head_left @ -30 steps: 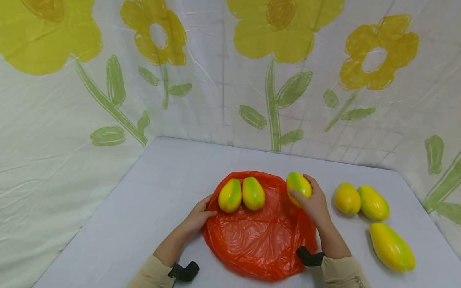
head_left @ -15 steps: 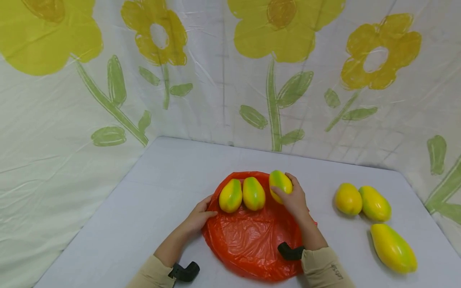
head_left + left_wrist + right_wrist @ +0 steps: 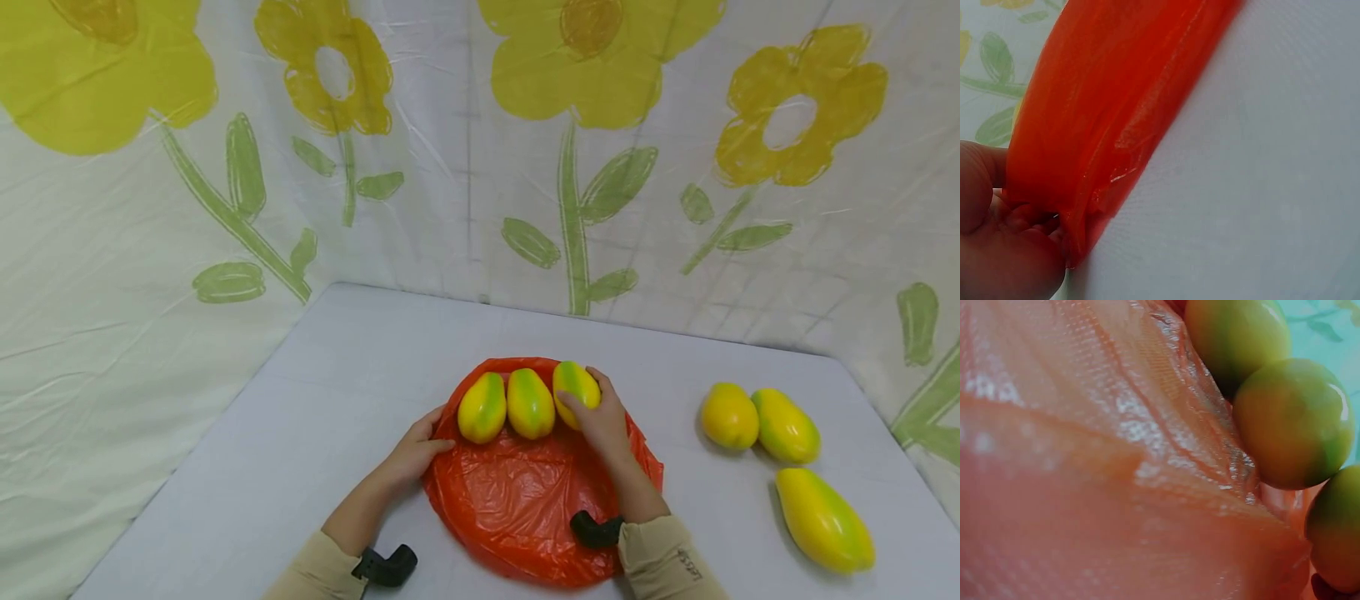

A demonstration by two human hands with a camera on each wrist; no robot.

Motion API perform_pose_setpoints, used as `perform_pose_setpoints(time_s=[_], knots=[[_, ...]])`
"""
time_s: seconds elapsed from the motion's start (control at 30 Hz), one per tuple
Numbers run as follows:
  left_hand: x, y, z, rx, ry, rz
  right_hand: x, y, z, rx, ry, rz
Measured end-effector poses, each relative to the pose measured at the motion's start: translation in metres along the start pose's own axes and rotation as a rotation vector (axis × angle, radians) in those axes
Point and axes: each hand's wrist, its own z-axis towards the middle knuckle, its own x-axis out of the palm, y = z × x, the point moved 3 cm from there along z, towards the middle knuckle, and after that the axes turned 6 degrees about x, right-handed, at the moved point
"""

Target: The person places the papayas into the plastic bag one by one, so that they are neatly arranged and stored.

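A red plastic bag (image 3: 517,508) lies spread into a round, shallow shape with a raised rim. My left hand (image 3: 416,450) grips its left edge, and the left wrist view shows the fingers (image 3: 979,181) and thumb at the folded red plastic (image 3: 1104,106). Along the bag's far side two yellow-green papayas (image 3: 482,408) stand side by side. To their right my right hand (image 3: 606,425) holds a third papaya (image 3: 573,383) over the bag, next to the middle one. In the right wrist view the papayas (image 3: 1294,425) form a row; the right hand is almost wholly hidden there.
On the white table (image 3: 300,417), right of the bag, lie a rounder yellow fruit (image 3: 730,417), a papaya (image 3: 787,427) touching or close to it, and a larger papaya (image 3: 825,521) nearer the front. A flower-printed curtain (image 3: 427,208) hangs behind the table.
My right hand has carried its papaya leftward from the bag's right rim to beside the two others, then slightly down. The left hand keeps its place on the bag.
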Motion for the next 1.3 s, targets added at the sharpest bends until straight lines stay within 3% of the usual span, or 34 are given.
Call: perform_pose_setpoints(time_s=[0.43,0.93,1.3], knots=[[0.0,0.001,0.001,0.005,0.004,0.004,0.007,-0.012,0.005,0.001,0.012,0.001],[0.002,0.0,-0.001,-0.022,-0.04,0.005,0.009,-0.013,0.003,-0.034,-0.008,-0.029],[0.002,-0.001,-0.002,-0.025,-0.036,-0.001,0.004,-0.009,0.002,-0.04,0.047,-0.036]])
